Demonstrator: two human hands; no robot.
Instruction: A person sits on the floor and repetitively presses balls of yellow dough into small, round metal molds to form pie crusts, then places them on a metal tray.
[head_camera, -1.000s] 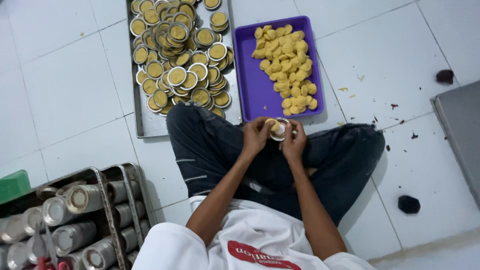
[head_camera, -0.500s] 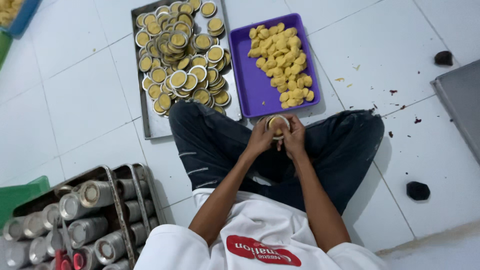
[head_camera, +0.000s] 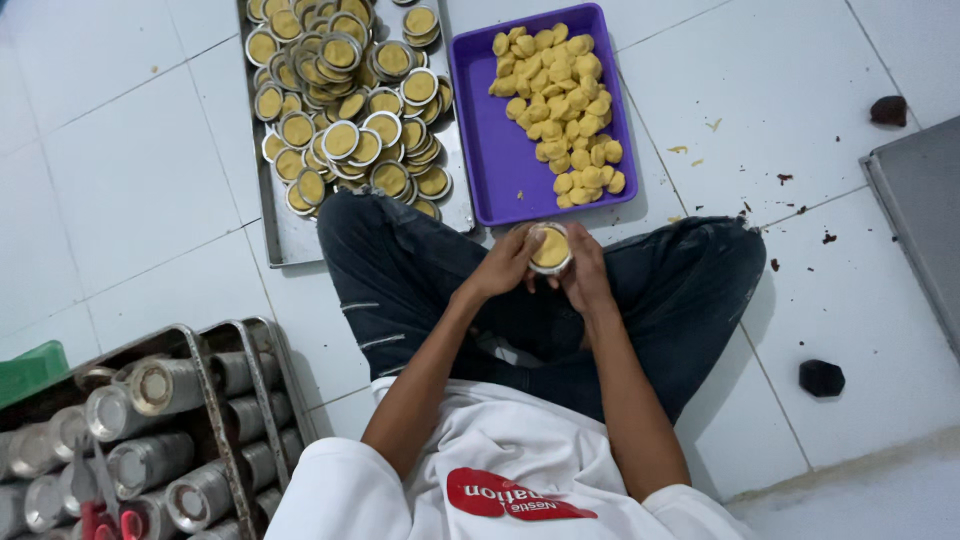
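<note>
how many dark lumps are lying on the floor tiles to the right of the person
2. One dark lump lies at the upper right near the grey tray's corner; the other sits lower, beside the knee. Small dark crumbs are scattered between them.

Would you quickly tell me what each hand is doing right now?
Left hand: closed on the small round tin of yellow dough.
Right hand: closed on the same tin.

Bottom left: stacked metal tins (head_camera: 150, 455) lying in a rack, red-handled scissors (head_camera: 100, 500) on top
Far left: green container (head_camera: 30, 368)
Right floor: dark lumps (head_camera: 821, 377), grey tray edge (head_camera: 925, 225)
</note>
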